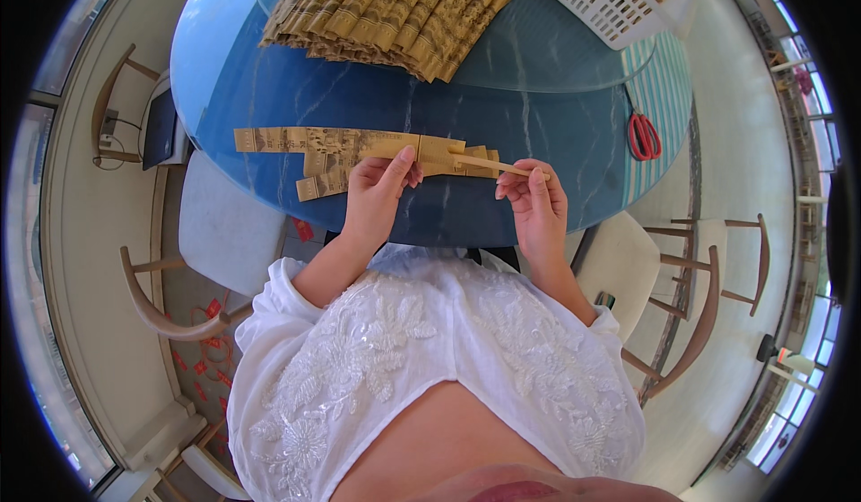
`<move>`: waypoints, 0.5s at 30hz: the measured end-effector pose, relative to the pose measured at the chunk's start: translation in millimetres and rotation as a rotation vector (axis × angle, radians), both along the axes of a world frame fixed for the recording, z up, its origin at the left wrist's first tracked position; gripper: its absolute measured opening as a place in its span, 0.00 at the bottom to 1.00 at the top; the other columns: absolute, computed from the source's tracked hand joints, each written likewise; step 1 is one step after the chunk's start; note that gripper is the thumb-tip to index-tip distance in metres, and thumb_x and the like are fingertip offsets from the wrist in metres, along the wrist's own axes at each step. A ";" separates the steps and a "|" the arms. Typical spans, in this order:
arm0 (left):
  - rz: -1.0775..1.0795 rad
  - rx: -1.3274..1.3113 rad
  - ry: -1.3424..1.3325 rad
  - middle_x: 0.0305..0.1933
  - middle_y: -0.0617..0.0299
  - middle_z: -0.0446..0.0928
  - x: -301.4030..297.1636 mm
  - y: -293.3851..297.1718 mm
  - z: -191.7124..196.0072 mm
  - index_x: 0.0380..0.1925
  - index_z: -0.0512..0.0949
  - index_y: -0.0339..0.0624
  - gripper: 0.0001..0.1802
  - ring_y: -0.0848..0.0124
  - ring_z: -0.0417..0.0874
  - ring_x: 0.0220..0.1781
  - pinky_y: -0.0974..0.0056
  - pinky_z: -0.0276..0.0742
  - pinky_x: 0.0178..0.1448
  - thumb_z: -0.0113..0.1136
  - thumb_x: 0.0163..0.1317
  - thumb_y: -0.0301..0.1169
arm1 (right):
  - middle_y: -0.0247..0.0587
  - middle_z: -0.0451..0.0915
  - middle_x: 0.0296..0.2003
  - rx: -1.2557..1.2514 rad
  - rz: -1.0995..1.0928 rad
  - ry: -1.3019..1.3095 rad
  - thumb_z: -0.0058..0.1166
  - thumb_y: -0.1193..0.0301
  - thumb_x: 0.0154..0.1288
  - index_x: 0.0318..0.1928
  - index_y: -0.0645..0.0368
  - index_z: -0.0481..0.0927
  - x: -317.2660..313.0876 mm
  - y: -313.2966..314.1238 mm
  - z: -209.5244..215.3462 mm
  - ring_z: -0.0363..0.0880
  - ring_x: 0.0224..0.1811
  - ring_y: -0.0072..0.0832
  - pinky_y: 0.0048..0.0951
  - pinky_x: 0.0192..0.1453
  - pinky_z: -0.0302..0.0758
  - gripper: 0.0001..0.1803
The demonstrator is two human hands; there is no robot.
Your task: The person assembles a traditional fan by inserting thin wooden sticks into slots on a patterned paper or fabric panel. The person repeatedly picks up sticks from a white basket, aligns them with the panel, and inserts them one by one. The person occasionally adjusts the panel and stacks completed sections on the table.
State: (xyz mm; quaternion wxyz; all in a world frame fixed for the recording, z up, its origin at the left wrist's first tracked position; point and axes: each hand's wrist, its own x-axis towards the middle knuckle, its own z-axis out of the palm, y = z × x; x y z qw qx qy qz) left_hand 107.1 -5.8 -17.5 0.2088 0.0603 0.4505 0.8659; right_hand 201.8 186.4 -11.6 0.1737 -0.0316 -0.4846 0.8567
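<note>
My left hand pinches a narrow brown printed paper sleeve between thumb and fingers, above the near part of the blue table. From the right, my right hand holds pale wooden chopsticks by their end; whether one or a pair, I cannot tell. Their far tip meets the right end of the sleeve; how far in it sits is unclear. Beneath my hands, several flat loose sleeves lie overlapping on the tabletop.
A big stack of brown paper sleeves lies at the table's far side. A white slotted basket with wooden sticks stands far right. Red-handled scissors rest by the right edge of the blue marbled table. Chairs flank me.
</note>
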 end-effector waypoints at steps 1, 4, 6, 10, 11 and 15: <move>0.035 0.011 0.021 0.34 0.60 0.80 -1.0 -2.0 -2.7 0.37 0.78 0.35 0.08 0.75 0.77 0.35 0.71 0.72 0.40 0.55 0.66 0.29 | 0.46 0.79 0.36 -0.011 0.035 -0.011 0.39 0.67 0.74 0.47 0.66 0.74 -0.4 0.6 -0.1 0.77 0.37 0.28 0.29 0.46 0.75 0.15; 0.111 0.088 0.034 0.37 0.59 0.80 -6.5 -5.0 2.7 0.40 0.77 0.35 0.07 0.74 0.79 0.38 0.69 0.75 0.44 0.54 0.66 0.28 | 0.45 0.79 0.37 -0.081 0.137 -0.038 0.41 0.69 0.73 0.49 0.68 0.75 0.1 4.9 -0.7 0.77 0.37 0.28 0.29 0.46 0.75 0.15; 0.137 0.153 0.036 0.41 0.57 0.80 -12.2 -8.2 5.4 0.42 0.76 0.35 0.08 0.70 0.81 0.44 0.63 0.79 0.51 0.52 0.67 0.26 | 0.45 0.79 0.37 -0.175 0.202 -0.046 0.43 0.70 0.72 0.49 0.68 0.76 1.2 9.3 0.0 0.77 0.37 0.29 0.29 0.46 0.75 0.15; 0.092 0.191 -0.009 0.41 0.56 0.80 -13.0 -11.4 13.1 0.42 0.76 0.35 0.08 0.66 0.83 0.44 0.60 0.81 0.52 0.52 0.67 0.26 | 0.44 0.80 0.37 -0.222 0.245 -0.036 0.46 0.72 0.70 0.49 0.69 0.77 2.9 16.1 -5.0 0.77 0.37 0.29 0.28 0.45 0.75 0.14; 0.085 0.188 -0.010 0.40 0.56 0.81 -12.1 -11.1 14.4 0.42 0.76 0.36 0.08 0.66 0.83 0.44 0.59 0.81 0.51 0.52 0.67 0.26 | 0.44 0.80 0.37 -0.240 0.245 -0.039 0.47 0.72 0.70 0.48 0.69 0.77 2.4 17.1 -5.5 0.77 0.37 0.29 0.28 0.45 0.75 0.13; 0.041 0.135 -0.010 0.42 0.54 0.80 -5.6 -10.7 12.9 0.42 0.76 0.34 0.08 0.64 0.83 0.44 0.58 0.81 0.52 0.52 0.67 0.26 | 0.44 0.80 0.36 -0.271 0.292 -0.088 0.50 0.73 0.68 0.47 0.68 0.78 0.6 18.7 -7.5 0.77 0.37 0.28 0.28 0.45 0.75 0.12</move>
